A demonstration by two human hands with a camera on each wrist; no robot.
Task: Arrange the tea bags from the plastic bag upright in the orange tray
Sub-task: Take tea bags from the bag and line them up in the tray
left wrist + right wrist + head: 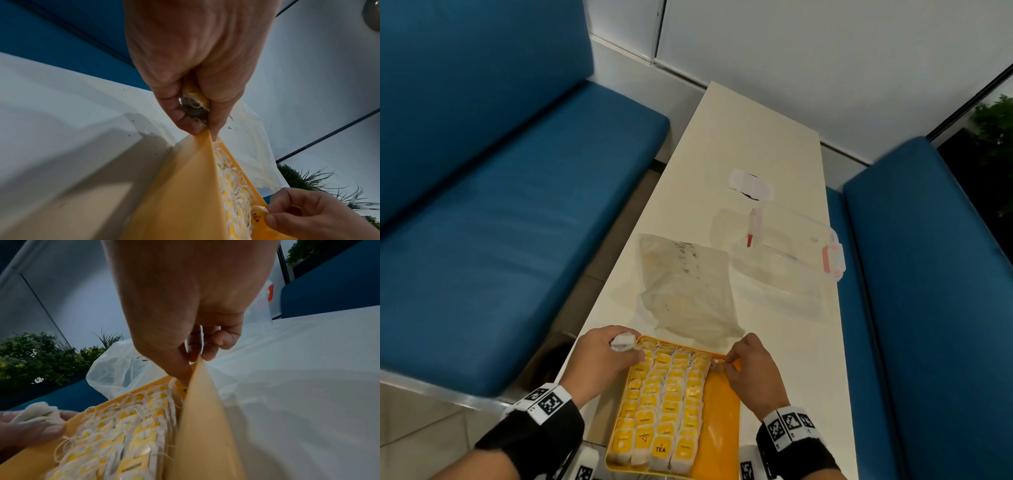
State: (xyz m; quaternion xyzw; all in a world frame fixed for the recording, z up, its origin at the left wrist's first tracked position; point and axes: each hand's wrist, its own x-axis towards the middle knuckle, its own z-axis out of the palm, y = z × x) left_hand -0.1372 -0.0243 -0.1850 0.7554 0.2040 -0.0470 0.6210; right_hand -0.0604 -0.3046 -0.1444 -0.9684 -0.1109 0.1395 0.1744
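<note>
The orange tray lies at the near end of the table, three of its columns packed with upright yellow-tagged tea bags and its right column bare. My left hand rests at the tray's far left corner and grips a small bunch of tea bags, seen in the fist from the left wrist. My right hand pinches one tea bag by its "TEA" tag at the far end of the bare column. The crumpled plastic bag lies just beyond the tray.
A clear plastic box with red latches stands at the right of the table, past the bag, and a small white piece lies farther back. Blue benches flank the narrow white table. Plants stand behind.
</note>
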